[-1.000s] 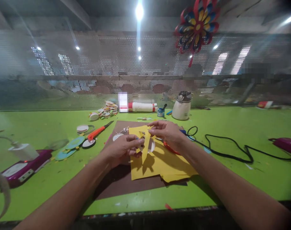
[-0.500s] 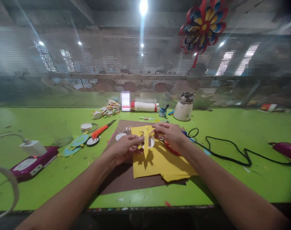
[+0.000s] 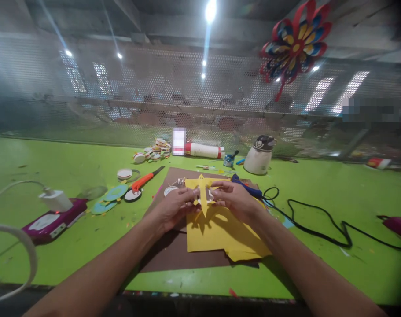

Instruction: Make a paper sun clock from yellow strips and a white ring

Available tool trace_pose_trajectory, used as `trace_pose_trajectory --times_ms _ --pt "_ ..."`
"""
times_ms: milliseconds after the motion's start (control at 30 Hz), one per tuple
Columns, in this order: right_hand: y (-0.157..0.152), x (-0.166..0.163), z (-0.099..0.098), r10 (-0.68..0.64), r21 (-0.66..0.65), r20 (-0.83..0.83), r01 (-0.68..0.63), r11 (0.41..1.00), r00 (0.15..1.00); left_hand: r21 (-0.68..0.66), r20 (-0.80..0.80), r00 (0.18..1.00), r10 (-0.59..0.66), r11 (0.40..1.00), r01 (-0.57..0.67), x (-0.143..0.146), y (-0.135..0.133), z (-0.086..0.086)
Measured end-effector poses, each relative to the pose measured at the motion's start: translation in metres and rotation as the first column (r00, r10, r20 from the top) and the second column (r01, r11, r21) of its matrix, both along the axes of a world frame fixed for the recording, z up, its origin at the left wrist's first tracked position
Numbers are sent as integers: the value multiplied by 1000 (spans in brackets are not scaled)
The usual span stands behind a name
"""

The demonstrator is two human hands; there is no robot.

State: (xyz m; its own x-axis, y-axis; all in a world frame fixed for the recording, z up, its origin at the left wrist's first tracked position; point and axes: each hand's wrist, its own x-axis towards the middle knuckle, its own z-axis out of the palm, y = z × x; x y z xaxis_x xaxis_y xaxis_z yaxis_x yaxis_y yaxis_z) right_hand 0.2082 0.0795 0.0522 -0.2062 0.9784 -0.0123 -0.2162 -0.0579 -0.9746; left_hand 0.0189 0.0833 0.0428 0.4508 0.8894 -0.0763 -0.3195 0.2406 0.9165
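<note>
Both my hands meet over the brown mat (image 3: 174, 253) and pinch a small yellow paper cut-out (image 3: 203, 193) with a pointed strip hanging down. My left hand (image 3: 174, 208) grips it from the left, fingers closed. My right hand (image 3: 233, 198) grips it from the right, fingers closed. A white disc shows partly behind the cut-out. Under my hands lie yellow paper sheets (image 3: 216, 235).
An orange-handled knife (image 3: 144, 179), paper discs (image 3: 116, 192) and tape rolls (image 3: 152, 152) lie to the left. A purple device with a white plug (image 3: 53, 215) sits far left. A white pot (image 3: 260, 155), a black cable (image 3: 319, 224) and a blue tool (image 3: 246, 188) are on the right. A paper pinwheel (image 3: 296, 44) hangs above.
My right hand came down and in toward my left, and the cut-out now sits squarely between both hands. The view shifted slightly left.
</note>
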Motion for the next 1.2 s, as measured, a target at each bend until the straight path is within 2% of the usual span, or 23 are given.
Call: trace_pose_trajectory --times_ms 233,367,633,833,1200 --pt "0 4 5 44 -35 -94 -47 998 995 -54 129 990 -50 997 57 -5 -1 3" --pt "-2 6 7 71 -51 -112 -77 996 991 -54 135 986 -98 993 106 -4 -4 5" --pt "-8 6 15 129 -73 -136 -140 988 982 -6 172 950 -262 964 267 -3 -11 8" --pt "-11 3 20 124 -65 -131 -134 989 984 34 193 949 -251 968 249 -1 -13 9" --pt "-6 7 15 45 0 -35 -45 999 998 64 182 964 -196 980 187 0 -10 10"
